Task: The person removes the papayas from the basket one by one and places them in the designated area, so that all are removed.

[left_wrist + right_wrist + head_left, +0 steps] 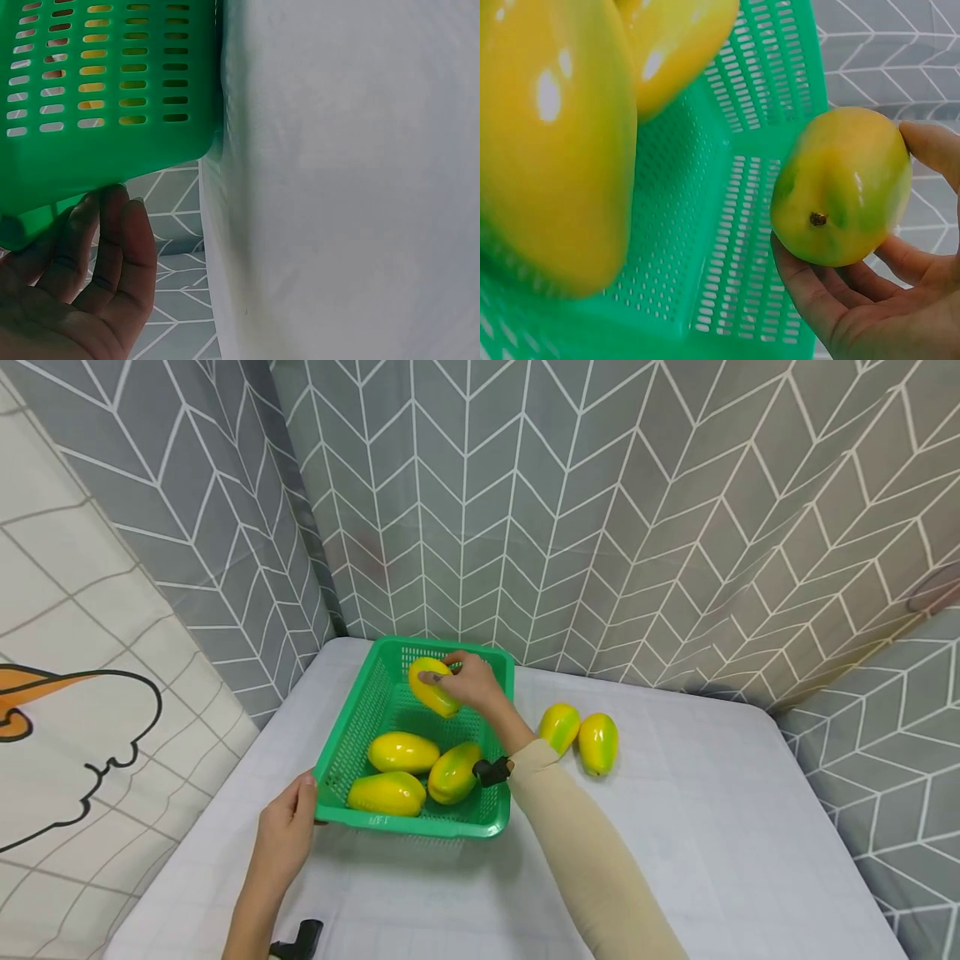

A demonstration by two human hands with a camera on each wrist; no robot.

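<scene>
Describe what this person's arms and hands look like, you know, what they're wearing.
A plain beige sleeve covers the right forearm, ending just short of the wrist; a small black device sits by its cuff. The left forearm shows bare, with another black device beside it. The left hand and right hand wear no gloves.

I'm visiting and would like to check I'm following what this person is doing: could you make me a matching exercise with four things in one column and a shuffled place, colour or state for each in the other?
Column one
1. Left hand
2. Right hand
3. Basket
4. Tabletop

Column two
A. Whitish
B. Holding a yellow fruit
C. Green, with three other fruits lying inside
D. Gripping the near left corner of the basket

Right pairs: 1-D, 2-B, 3-C, 4-A
</scene>
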